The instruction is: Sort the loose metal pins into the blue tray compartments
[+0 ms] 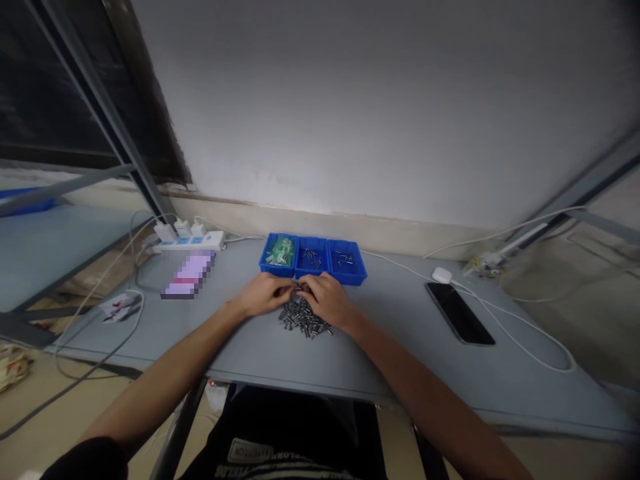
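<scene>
Metal pieces [306, 321], small and slender like screws, were heaped on the bench [400, 313], on the near side of three blue bins [278, 271] set in a row. The far edge of the heap was met by both hands: the fingers of the left hand [263, 294] were curled in from the left and those of the right hand [330, 301] from the right, the tips brought close together; whether a piece was gripped between them could not be told. For sure handling, it was judged, each piece was best pinched lightly across its shank, few being taken at once, with the palms kept off the heap so that nothing was scattered. No common direction was shown there: long axes were crossed at many angles, most of them seemingly near flat, and heads could hardly be told from tips. In the middle bin [314, 243], loose pieces [310, 254] were likewise pointed in mixed directions, whereas in the right bin [353, 278] a few were laid roughly sideways
</scene>
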A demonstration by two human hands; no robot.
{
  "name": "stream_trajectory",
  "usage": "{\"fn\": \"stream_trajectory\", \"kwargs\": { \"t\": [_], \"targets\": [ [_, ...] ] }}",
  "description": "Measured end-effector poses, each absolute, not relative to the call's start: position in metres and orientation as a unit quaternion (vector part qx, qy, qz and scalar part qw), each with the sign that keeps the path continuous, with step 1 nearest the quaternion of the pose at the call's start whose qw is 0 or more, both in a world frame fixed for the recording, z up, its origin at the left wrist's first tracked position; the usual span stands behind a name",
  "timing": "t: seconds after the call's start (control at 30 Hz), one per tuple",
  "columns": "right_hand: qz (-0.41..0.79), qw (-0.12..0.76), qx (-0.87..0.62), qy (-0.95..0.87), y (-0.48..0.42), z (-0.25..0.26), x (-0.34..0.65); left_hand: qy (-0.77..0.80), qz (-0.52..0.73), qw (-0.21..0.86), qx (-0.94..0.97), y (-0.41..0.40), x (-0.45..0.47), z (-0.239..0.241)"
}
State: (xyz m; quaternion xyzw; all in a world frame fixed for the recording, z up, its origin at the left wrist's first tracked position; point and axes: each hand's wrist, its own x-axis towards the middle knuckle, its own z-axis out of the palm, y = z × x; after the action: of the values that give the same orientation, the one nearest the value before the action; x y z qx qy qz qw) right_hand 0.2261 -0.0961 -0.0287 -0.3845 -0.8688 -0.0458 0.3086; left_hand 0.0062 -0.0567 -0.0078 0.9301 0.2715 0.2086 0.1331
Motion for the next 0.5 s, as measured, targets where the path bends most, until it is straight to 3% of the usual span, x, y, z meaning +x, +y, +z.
{"fn": "stream_trajectory", "kwargs": {
  "t": [0.5],
  "targets": [
    [-0.052, 0.306, -0.383, -0.870, -0.0967, -0.0279, 0.2254, 0.264, 0.209, 0.142, 0.931, -0.0581, 0.0077, -0.0074]
  ]
}}
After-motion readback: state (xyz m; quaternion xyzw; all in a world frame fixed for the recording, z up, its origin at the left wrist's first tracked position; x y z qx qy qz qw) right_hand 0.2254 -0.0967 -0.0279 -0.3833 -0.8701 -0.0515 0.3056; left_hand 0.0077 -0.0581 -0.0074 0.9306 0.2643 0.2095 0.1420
